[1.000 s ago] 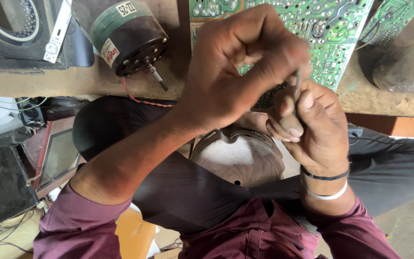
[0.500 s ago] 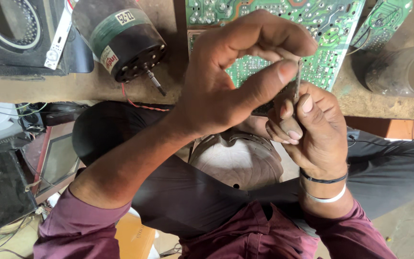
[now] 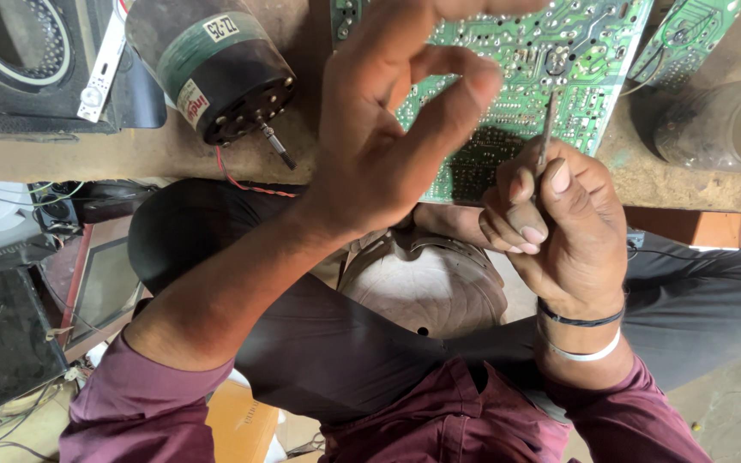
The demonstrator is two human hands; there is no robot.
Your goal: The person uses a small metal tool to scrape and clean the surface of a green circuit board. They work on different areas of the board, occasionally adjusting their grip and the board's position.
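The right hand (image 3: 563, 231) pinched one thin metal rod (image 3: 545, 129) upright between thumb and fingers, over the workbench (image 3: 130, 154) edge. The left hand (image 3: 396, 129) hovered beside it, fingers spread, empty. One motor (image 3: 216, 69) and two green circuit boards (image 3: 559, 60) lay on the bench.

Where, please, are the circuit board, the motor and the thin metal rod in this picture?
circuit board (image 3: 559, 60): head view, on its green solder side.
motor (image 3: 216, 73): head view, on the side of its cylindrical body.
rod (image 3: 547, 124): head view, on its bare shaft above the right hand (image 3: 572, 249).
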